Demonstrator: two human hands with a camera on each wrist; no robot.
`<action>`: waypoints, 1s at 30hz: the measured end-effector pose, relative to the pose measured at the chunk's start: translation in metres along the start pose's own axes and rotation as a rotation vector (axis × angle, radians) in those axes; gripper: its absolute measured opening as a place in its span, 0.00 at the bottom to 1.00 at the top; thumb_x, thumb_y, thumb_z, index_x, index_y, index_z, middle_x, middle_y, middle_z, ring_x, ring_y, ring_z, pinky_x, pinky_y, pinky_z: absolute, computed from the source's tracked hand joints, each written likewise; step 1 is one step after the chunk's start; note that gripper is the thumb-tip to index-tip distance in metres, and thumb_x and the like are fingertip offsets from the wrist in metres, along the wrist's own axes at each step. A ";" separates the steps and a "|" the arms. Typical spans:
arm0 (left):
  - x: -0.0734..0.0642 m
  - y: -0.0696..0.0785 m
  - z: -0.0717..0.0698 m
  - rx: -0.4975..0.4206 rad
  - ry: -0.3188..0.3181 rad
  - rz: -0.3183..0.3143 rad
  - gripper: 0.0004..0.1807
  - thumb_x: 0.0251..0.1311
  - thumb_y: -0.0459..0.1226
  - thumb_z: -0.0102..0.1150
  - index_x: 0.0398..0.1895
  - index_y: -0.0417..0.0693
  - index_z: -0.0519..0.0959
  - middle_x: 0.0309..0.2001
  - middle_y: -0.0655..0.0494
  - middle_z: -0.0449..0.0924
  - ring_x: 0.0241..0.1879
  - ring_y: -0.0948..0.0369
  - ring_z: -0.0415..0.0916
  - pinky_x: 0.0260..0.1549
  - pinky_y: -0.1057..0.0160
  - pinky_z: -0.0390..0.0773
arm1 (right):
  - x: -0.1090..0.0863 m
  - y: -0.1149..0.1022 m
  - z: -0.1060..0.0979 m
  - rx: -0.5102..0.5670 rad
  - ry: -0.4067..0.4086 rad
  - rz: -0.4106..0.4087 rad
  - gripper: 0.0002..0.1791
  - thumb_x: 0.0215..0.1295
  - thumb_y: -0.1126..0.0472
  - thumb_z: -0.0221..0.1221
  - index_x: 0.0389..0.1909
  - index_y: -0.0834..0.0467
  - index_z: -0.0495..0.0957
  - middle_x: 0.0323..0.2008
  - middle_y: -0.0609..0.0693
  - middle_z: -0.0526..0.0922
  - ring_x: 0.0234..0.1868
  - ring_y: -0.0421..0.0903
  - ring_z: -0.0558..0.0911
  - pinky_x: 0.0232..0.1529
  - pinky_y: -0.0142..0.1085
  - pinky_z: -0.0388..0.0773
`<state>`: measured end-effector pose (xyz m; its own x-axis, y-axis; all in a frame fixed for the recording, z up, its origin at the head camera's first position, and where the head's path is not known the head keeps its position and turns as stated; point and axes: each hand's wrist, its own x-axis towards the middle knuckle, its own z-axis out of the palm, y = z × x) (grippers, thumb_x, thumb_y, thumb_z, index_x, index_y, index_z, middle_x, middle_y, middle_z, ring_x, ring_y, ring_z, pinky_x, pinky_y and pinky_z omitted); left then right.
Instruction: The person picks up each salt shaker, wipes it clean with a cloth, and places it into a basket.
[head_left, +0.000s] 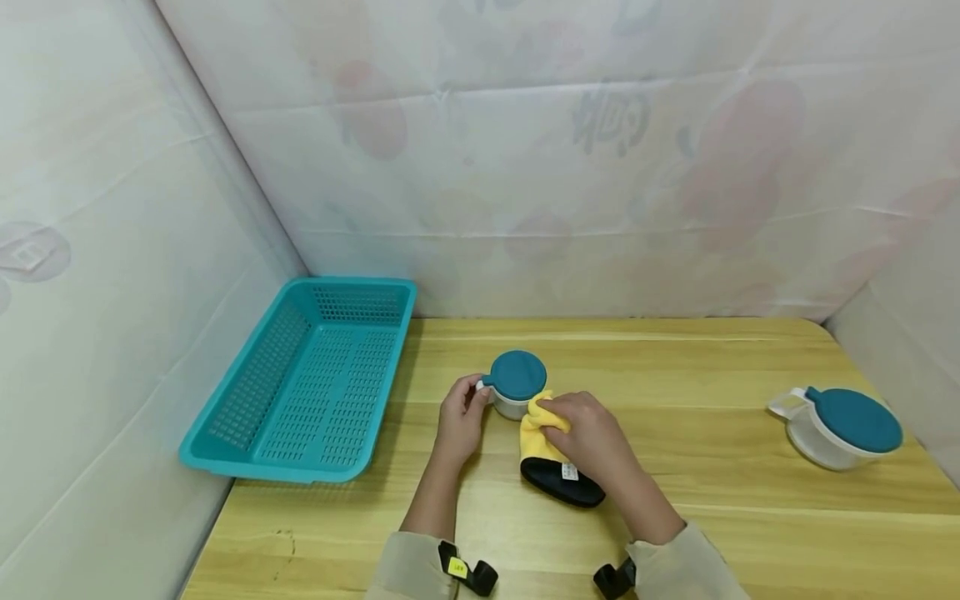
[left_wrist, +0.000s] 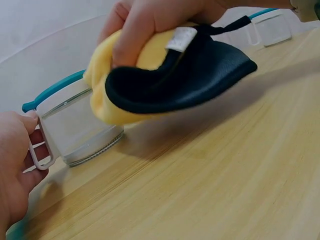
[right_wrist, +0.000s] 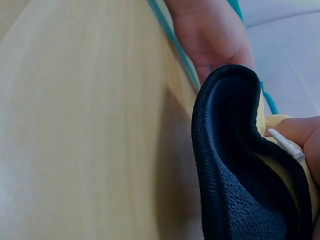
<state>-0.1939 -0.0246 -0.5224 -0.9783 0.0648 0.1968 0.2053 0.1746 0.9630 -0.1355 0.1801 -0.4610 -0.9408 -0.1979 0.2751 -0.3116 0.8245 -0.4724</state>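
A small round glass container (head_left: 517,377) with a blue-green lid and white handle stands upright on the table. My left hand (head_left: 460,421) holds it by the handle, with the thumb on top and fingers passing behind. Bunched in my right hand (head_left: 592,433) is a cleaning cloth (head_left: 542,442), yellow on one side and dark with black edging on the other. The cloth's yellow end meets the container's right side, while its dark flap hangs toward me. A white tag (left_wrist: 181,39) sticks out near the right fingers. Part of the glass is hidden behind the cloth in the left wrist view.
At the left lies a blue-green perforated plastic basket (head_left: 386,375) with nothing inside. A second, larger glass container (head_left: 855,421) with the same lid and white handle stands at the far right. Printed pale sheets (head_left: 525,192) wall in the wooden table (head_left: 675,367).
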 end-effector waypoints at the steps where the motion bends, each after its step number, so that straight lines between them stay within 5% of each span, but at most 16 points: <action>1: 0.000 0.000 0.000 -0.003 0.001 -0.002 0.13 0.72 0.39 0.52 0.54 0.43 0.77 0.51 0.49 0.79 0.51 0.57 0.74 0.51 0.60 0.77 | 0.000 0.001 0.002 0.001 -0.014 0.000 0.18 0.54 0.65 0.70 0.48 0.55 0.86 0.43 0.53 0.87 0.46 0.52 0.81 0.45 0.47 0.82; 16: 0.003 0.002 0.002 -0.016 -0.001 -0.028 0.14 0.72 0.39 0.52 0.55 0.43 0.77 0.51 0.49 0.79 0.51 0.57 0.74 0.51 0.60 0.77 | 0.003 0.005 0.017 -0.057 -0.096 0.016 0.15 0.55 0.63 0.69 0.45 0.55 0.87 0.41 0.52 0.87 0.40 0.49 0.80 0.41 0.42 0.80; 21: 0.001 0.016 0.000 -0.007 0.003 -0.052 0.14 0.72 0.35 0.51 0.55 0.38 0.76 0.52 0.44 0.78 0.52 0.53 0.74 0.52 0.56 0.77 | 0.005 -0.001 0.018 -0.114 -0.112 0.004 0.14 0.55 0.62 0.67 0.44 0.55 0.87 0.40 0.52 0.87 0.38 0.50 0.80 0.40 0.43 0.79; 30: 0.000 0.002 0.003 -0.025 0.024 -0.059 0.14 0.72 0.39 0.53 0.54 0.43 0.77 0.52 0.48 0.79 0.53 0.55 0.74 0.54 0.55 0.76 | 0.003 -0.004 0.025 -0.240 -0.130 -0.041 0.15 0.55 0.62 0.64 0.45 0.56 0.87 0.37 0.52 0.86 0.34 0.50 0.78 0.37 0.40 0.78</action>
<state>-0.1938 -0.0218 -0.5212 -0.9891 0.0317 0.1434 0.1466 0.1530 0.9773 -0.1402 0.1631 -0.4797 -0.9422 -0.2869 0.1731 -0.3235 0.9134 -0.2469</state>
